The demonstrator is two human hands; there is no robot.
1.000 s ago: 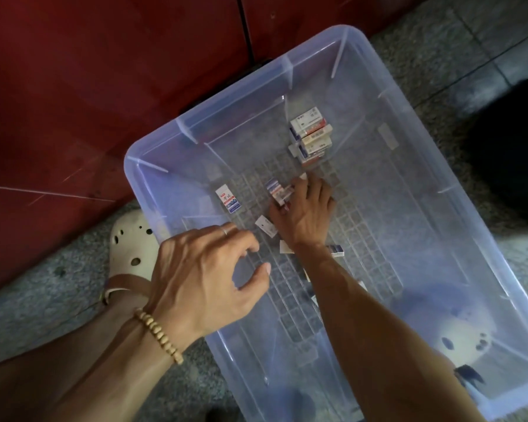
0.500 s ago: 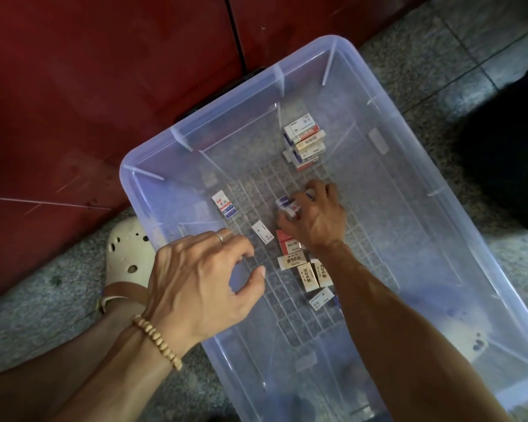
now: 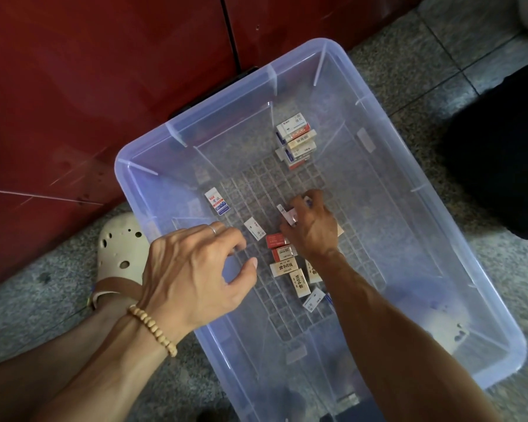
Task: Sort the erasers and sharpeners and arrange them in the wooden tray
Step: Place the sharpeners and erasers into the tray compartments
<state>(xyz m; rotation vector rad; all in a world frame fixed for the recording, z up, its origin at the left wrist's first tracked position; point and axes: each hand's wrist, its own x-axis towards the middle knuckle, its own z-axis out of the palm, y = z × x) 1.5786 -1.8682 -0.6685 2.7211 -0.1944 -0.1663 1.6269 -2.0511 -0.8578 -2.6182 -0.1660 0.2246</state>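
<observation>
So the right hand (image 3: pixel 313 228) is down in the clear bin (image 3: pixel 457 239), its grip pinched around a couple of small erasers (image 3: pixel 288 215) at the fingertips. Looks like the gathering step: picking loose ones off the bin floor before any sorting happens. No wooden tray in view, so nothing's arranged yet as far as I can tell.

The held erasers stick out on the thumb side of the grip, long axis roughly running away from the person and a bit tilted; hard to say more since the fingers cover most of them.

Just below the wrist there's a loose bunch (image 3: pixel 290 266) lying flat, pointing every which way. Further out past the fingertips sits a neat stack (image 3: pixel 297 141). Off to the thumb side are two singles (image 3: pixel 216 201) lying flat, well apart from the rest.

Left hand (image 3: pixel 195 269) hovers over the bin's near rim, fingers loosely curled, holding nothing.

Next move probably means scooping up the bunch by the wrist without dropping what's already pinched, which could get fiddly.
</observation>
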